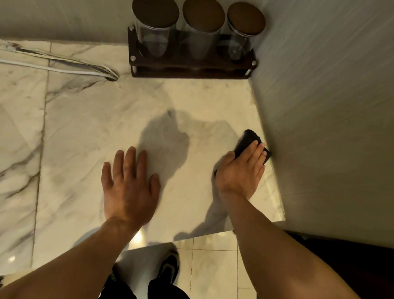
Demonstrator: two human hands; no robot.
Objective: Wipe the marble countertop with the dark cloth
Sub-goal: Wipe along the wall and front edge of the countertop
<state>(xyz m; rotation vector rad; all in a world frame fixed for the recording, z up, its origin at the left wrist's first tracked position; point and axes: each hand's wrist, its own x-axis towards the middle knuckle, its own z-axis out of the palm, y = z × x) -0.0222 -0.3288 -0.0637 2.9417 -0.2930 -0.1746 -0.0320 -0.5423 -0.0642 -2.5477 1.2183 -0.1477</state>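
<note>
Dark cloth [249, 140]: pressed flat on the marble table [91, 122] beside the right wall [342, 116], under your right hand [242, 174], fingers together on top. Your left hand [130, 186] lies spread, palm down, on bare marble nearby. Three lidded glass jars [199, 29] stand in a dark rack [190, 70] at the far corner.

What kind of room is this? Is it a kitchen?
Probably a kitchen or pantry corner, though I can't be sure. A marble countertop meets the wall, three lidded glass jars stand in a dark rack, and white cables drop into a hole in the counter.
</note>
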